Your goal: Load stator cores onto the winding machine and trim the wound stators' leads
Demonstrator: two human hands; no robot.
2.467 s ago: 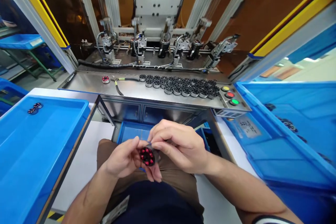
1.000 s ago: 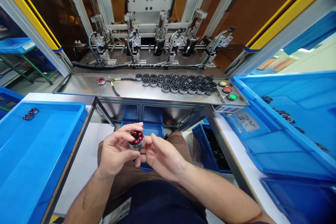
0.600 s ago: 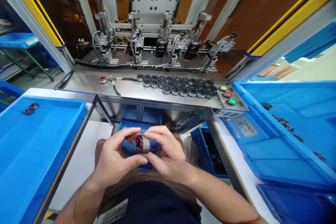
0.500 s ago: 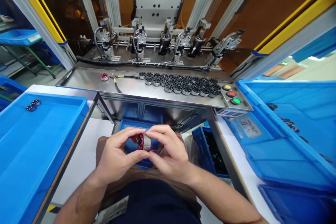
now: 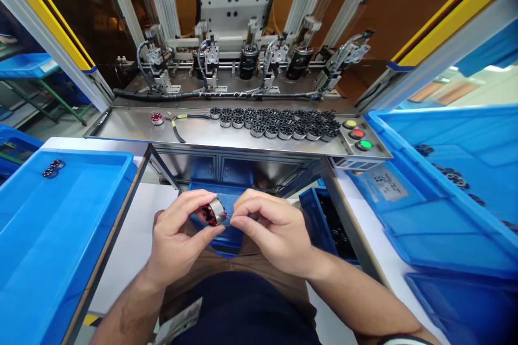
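Above my lap, my left hand [image 5: 182, 232] grips a motor stator [image 5: 218, 212] between thumb and fingers. The stator has a silver metal ring and red windings on a black core, tilted with the wound face toward the left. Thin reddish wires [image 5: 228, 217] come off its right side. Thumb and fingertips of my right hand [image 5: 271, 226] are pinched together on the ends of these wires, a little apart from the stator. Another red-wound stator [image 5: 156, 118] lies on the metal ledge beside yellow-and-black pliers [image 5: 178, 125], whose handles are spread.
Rows of black-cored stators [image 5: 275, 124] cover the ledge's middle and right, near the yellow, red and green buttons [image 5: 357, 133]. Clamping fixtures [image 5: 249, 62] stand behind. Blue trays [image 5: 125, 164] flank me, and a blue crate [image 5: 318, 215] of dark parts sits low at right.
My right hand has let go of the stator's ring and drawn right, now pinching the wires. My left hand has kept the stator and turned it slightly. The view has shifted a little.
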